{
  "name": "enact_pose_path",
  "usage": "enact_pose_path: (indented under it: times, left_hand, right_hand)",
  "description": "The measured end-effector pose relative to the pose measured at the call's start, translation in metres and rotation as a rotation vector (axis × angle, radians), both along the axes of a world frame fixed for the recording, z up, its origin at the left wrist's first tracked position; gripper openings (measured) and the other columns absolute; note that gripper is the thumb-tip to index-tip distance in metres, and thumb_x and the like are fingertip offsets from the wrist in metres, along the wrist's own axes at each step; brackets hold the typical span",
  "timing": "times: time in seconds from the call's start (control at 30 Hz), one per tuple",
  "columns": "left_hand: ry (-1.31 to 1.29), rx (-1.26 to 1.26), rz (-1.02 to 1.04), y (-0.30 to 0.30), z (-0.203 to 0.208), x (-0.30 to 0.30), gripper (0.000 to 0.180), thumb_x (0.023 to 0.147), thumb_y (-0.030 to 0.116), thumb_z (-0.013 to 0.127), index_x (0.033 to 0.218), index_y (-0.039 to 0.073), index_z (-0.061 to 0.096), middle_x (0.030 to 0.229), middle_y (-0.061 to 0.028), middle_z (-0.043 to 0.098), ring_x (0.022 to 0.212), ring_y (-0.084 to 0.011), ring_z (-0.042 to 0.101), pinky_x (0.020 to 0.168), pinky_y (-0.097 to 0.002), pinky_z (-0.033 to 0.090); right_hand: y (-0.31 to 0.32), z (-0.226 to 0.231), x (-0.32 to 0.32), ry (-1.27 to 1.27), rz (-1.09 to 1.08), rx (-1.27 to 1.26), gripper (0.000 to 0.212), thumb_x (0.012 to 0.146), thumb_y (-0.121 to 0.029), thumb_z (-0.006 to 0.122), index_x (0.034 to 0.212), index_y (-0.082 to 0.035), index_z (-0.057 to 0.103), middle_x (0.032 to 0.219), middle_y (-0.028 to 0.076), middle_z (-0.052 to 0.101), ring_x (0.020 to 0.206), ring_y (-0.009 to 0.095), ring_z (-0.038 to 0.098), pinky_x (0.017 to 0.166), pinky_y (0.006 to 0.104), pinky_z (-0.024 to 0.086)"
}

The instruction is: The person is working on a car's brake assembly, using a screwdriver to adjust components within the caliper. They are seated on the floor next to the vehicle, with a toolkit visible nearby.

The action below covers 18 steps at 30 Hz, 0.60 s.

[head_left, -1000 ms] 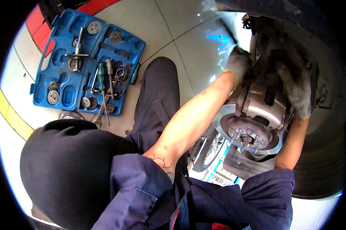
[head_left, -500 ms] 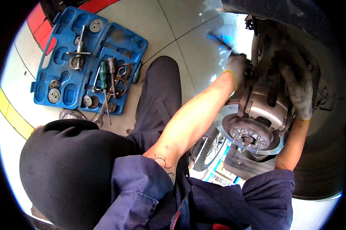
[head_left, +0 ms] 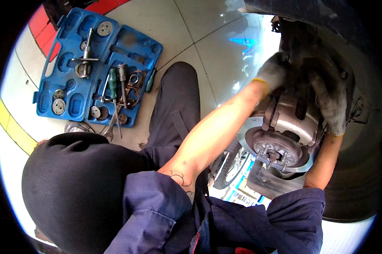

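My left hand (head_left: 274, 71), in a grey-white knit glove with a yellow cuff, reaches into the shadow behind the brake caliper (head_left: 293, 116). Its fingers look curled, but whatever they hold is lost in the dark. On the caliper's right side is my right hand (head_left: 331, 99), in a dirty glove, pointing up into the wheel well; its fingertips are too dark to make out. The caliper straddles a shiny brake disc (head_left: 245, 127). In front is the wheel hub (head_left: 275, 153) with bare studs.
An open blue tool case (head_left: 74, 86) lies on the tiled floor at left, holding round metal discs, a threaded press tool (head_left: 86, 57) and a green-handled screwdriver (head_left: 113, 82). My bent knee (head_left: 179, 80) is between case and car. A loose wheel (head_left: 233, 167) stands beyond the hub.
My left hand has moved right and slightly up, deeper behind the caliper. The dark rod that stuck out from it toward the upper left no longer shows. My right hand stays almost where it was.
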<state>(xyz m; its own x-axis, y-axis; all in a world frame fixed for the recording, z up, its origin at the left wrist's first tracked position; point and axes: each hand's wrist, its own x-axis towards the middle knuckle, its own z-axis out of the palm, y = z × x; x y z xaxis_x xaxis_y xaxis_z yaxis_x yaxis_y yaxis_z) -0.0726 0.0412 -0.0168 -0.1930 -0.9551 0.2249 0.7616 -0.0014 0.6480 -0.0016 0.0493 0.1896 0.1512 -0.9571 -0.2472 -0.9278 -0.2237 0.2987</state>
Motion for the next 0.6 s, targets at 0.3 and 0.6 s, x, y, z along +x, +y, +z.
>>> enact_pose_path:
  times: [0.3,0.6]
  left_hand:
    - [0.129,0.265,-0.155,0.010,-0.026,-0.007,0.024,0.089,0.020,0.052,0.103,0.002,0.060,0.095,-0.0207,0.064,0.085,-0.0355,0.061,0.073,-0.0434,0.050]
    - [0.139,0.150,-0.341,0.005,-0.039,-0.025,0.027,0.085,0.019,0.059,0.108,0.004,0.061,0.102,-0.0148,0.065,0.092,-0.0278,0.063,0.079,-0.0366,0.051]
  right_hand:
    - [-0.005,-0.004,0.002,0.092,-0.002,0.026,0.030,0.092,-0.020,0.053,0.114,-0.002,0.063,0.108,0.011,0.067,0.099,0.021,0.062,0.091,0.0318,0.044]
    - [-0.006,0.002,0.006,0.006,-0.076,-0.022,0.033,0.090,-0.019,0.059,0.120,-0.004,0.061,0.117,0.012,0.064,0.109,0.025,0.059,0.098,0.0360,0.042]
